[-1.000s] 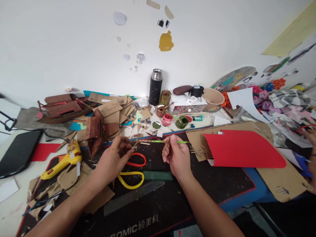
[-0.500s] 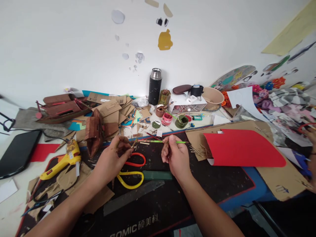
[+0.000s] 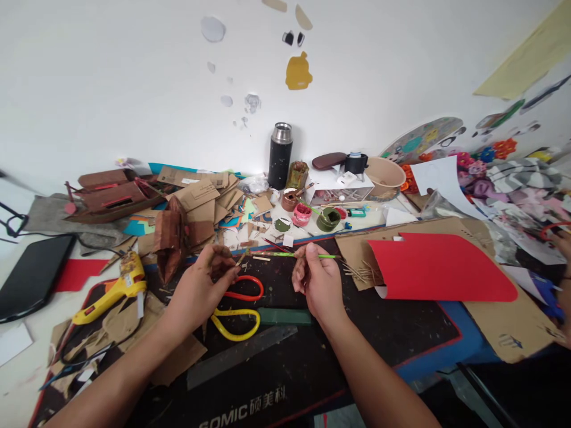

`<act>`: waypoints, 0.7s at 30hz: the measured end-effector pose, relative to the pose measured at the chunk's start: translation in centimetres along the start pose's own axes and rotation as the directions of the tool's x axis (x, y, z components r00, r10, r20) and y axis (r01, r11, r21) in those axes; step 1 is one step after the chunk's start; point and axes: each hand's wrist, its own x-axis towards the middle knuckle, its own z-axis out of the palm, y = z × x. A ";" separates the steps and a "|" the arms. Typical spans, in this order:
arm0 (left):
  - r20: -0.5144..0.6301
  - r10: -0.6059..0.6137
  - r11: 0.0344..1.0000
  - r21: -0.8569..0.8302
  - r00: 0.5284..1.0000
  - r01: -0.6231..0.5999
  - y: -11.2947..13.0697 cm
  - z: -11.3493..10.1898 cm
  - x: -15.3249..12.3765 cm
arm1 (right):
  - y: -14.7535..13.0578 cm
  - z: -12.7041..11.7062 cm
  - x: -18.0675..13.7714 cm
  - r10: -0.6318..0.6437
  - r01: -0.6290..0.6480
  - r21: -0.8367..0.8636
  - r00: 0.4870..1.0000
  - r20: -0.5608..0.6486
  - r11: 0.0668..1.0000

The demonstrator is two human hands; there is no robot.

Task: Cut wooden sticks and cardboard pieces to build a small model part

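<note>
Between thumb and fingers, my left hand [image 3: 206, 284] pinches a small thin stick [image 3: 241, 259], its upper end greenish. My right hand [image 3: 320, 279] grips a slim green paintbrush [image 3: 329, 256] whose handle points right and whose tip points left, close to the stick; I cannot tell whether they touch. A short pale stick [image 3: 261, 258] lies on the black mat [image 3: 375, 333] just below the brush. Under and beside my left hand are scissors with red and yellow handles [image 3: 236, 339]. Behind the hands stand an open jar of dark green paint [image 3: 329, 219] and a pink paint jar [image 3: 301, 214].
At left lie a yellow glue gun [image 3: 111, 295], brown cardboard boat models [image 3: 113, 199] and cardboard scraps. A black thermos [image 3: 281, 157] stands by the wall. A red sheet [image 3: 441, 267] rests on cardboard at right, beside thin sticks [image 3: 363, 271]. Another person's hand [image 3: 562, 249] shows at the right edge.
Both hands stay almost in place with the stick and the paintbrush; only a very slight shift shows.
</note>
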 end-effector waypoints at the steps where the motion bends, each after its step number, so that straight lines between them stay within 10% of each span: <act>1: -0.001 -0.002 1.000 -0.003 1.000 0.002 0.0 0.0 0.0 | 0.0 0.0 0.0 -0.002 0.002 0.003 1.000 -0.007 1.000; 21: 0.025 0.000 1.000 -0.015 1.000 0.001 -0.3 0.2 0.0 | -0.1 0.2 0.0 -0.016 0.016 0.040 1.000 0.013 0.999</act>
